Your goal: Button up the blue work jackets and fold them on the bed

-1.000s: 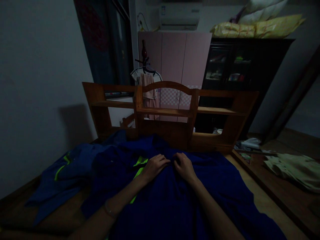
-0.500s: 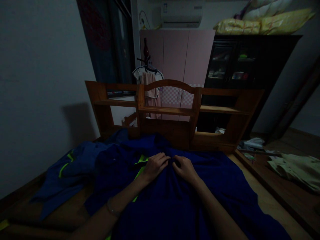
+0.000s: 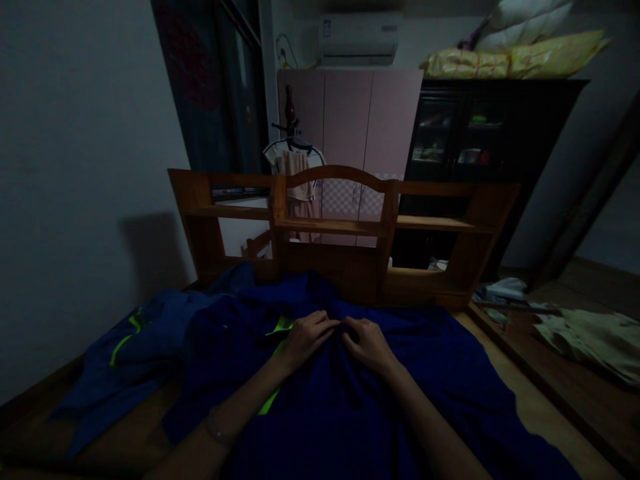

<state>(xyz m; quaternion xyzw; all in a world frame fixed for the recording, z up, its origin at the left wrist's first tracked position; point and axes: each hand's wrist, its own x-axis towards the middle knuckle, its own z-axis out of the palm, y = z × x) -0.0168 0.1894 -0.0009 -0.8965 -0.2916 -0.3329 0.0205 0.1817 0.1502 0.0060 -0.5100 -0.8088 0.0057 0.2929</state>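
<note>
A dark blue garment (image 3: 430, 380) with bright yellow-green strips lies spread over the bed, right in front of me. My left hand (image 3: 309, 339) pinches its cloth near the middle. Close against it, my right hand (image 3: 369, 343) grips the same garment, thumb and forefinger pressed together. The fingertips of both hands nearly meet, and folds run down from them towards me. Whatever small part lies between the fingertips is hidden in the dim light. To the left, a lighter blue garment (image 3: 150, 340) with yellow-green piping lies crumpled beside the dark one.
A wooden headboard with shelves (image 3: 330, 227) stands at the bed's far end. Behind it are a pink wardrobe (image 3: 345, 120), a black cabinet (image 3: 530, 133) and a rack with hanging clothes (image 3: 295, 160). Pale cloth (image 3: 595, 340) lies to the right, beyond the bed's edge (image 3: 540, 387).
My hands have drawn closer together, so the fingertips now almost touch over the blue cloth. The camera view has tilted up slightly.
</note>
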